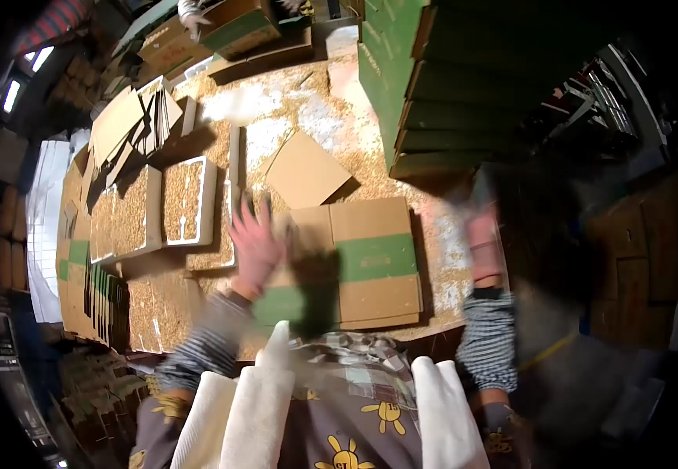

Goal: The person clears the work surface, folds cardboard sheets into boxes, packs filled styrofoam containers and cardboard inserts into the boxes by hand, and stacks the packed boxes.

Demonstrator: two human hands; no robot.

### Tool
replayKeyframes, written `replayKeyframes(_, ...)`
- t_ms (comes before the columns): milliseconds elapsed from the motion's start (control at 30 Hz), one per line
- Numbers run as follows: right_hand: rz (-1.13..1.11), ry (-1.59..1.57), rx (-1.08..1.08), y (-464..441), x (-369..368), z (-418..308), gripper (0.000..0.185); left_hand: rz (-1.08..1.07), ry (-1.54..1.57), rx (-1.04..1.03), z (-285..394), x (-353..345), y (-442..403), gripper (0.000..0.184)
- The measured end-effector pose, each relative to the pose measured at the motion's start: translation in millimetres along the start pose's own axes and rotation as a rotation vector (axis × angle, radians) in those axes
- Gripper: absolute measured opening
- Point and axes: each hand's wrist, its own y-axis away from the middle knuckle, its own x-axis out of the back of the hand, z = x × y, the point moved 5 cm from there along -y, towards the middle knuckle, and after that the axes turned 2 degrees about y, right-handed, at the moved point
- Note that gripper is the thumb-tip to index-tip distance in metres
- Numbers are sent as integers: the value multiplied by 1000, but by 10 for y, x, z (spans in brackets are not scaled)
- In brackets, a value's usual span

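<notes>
A flattened cardboard box point(378, 293) with a green band lies in front of me on the table. Over its left side is my left hand point(257, 244), fingers spread, holding nothing; whether it touches the cardboard I cannot tell. My right hand point(483, 238) is off to the right of the box, by the table's right edge and below a tall stack of green cardboard boxes point(386, 86). Motion smears its fingers, so their grip does not show. Just beyond the flattened box rests a loose brown cardboard piece point(306, 168).
White trays point(207, 199) of tan, crumb-like bits stand on the left, with cardboard sheets point(116, 125) piled behind. Folded cardboard point(77, 305) leans at the near left. Similar bits cover the table point(331, 117). Another person's hand point(193, 22) is at an open box point(241, 35).
</notes>
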Motion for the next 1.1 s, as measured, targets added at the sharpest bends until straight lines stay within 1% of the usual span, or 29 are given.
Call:
replayKeyframes(33, -294, 403, -79, 381, -539, 387, 82, -360, 110, 302, -15, -839, 796, 68)
replayKeyframes(67, -252, 88, -120, 495, -593, 546, 75, -578, 45, 108, 313, -556, 1198, 76)
replayKeyframes(100, -205, -268, -156, 614, -646, 711, 67, -642, 291, -261, 680, -252, 1330, 76)
replayKeyframes(133, -158, -584, -177, 738, -698, 879, 60, -428, 319, -381, 638, -80, 1150, 76)
replayKeyframes(167, -135, -647, -71, 731, -505, 1052, 51, -233, 354, -474, 609, 107, 1025, 76)
replayKeyframes(233, -93, -782, 33, 740, -214, 542, 38, -53, 242, -367, 267, 813, 282, 46)
replayKeyframes(267, -119, -799, 78, 735, -163, 296, 41, -364, 397, -320, -5, 779, -25, 46)
replayKeyframes(300, -145, -816, 123, 729, -111, 48, 44, -375, 507, -444, -126, 957, -100, 43)
replayKeyframes(333, -31, -801, 199, 838, -88, -460, 48, -399, 618, -568, -251, 1137, -168, 41)
replayKeyframes(367, 83, -787, 267, 894, -63, -768, 53, -394, 626, -600, -167, 1576, -52, 41)
replayKeyframes(400, -193, -963, 388, 799, -173, -644, 58, -487, 545, -731, -35, 1707, 174, 42)
replayKeyframes(433, -252, -767, 411, 934, -269, -799, 58, -590, 461, -850, 31, 1729, 378, 42)
replayKeyframes(500, -184, -754, 231, 1138, -294, -915, 59, -850, 1152, -624, -207, 1315, 446, 51)
replayKeyframes(533, -183, -747, 224, 1166, -265, -1066, 59, -1063, 1520, -267, -424, 1047, 388, 48)
replayKeyframes(567, -247, -667, 218, 1159, -260, -1249, 62, -1261, 1845, 143, -560, 870, 361, 45)
replayKeyframes(600, -301, -584, 207, 1196, -220, -1328, 66, -1083, 1707, 354, -547, 1053, 321, 43)
replayKeyframes(633, -286, -576, 204, 1200, -107, -1341, 66, -939, 1529, 254, -575, 1128, 276, 42)
replayKeyframes(700, -579, -938, 296, 1168, -112, -1498, 76, -492, 1580, 230, -644, 1316, 287, 42)
replayKeyframes(733, -487, -825, 281, 1114, -268, -1464, 80, -234, 1519, 229, -513, 1491, 313, 39)
replayKeyframes(767, -402, -714, 257, 1136, -478, -1404, 84, 58, 1395, -46, -288, 1317, 339, 36)
replayKeyframes(800, -195, -379, 401, 1242, -584, -1427, 82, -17, 1001, -334, -69, 1160, 428, 35)
replayKeyframes(833, 16, -45, 556, 1324, -688, -1549, 81, -428, 817, -460, 108, 889, 446, 39)
replayKeyframes(867, 63, 8, 646, 1545, -722, -1735, 78, -542, 657, -579, 115, 772, 523, 40)
replayKeyframes(900, 204, 380, 895, 1632, -678, -1888, 73, -448, 661, -681, -18, 850, 570, 50)
replayKeyframes(967, 187, 332, 979, 1392, -875, -1466, 71, -350, 256, -767, -392, 1276, 630, 65)
replayKeyframes(1000, 174, 312, 983, 1406, -979, -1507, 71, -589, 171, -723, -542, 1313, 694, 78)
replayKeyframes(1033, 237, 403, 1019, 1466, -1009, -1563, 66, -855, 273, -618, -593, 1340, 754, 80)
replayKeyframes(1067, 304, 500, 1057, 1511, -1013, -1630, 61, -809, 539, -593, -555, 1323, 767, 85)
replayKeyframes(1100, 291, 507, 1058, 1491, -991, -1715, 61, -760, 808, -561, -538, 1240, 801, 90)
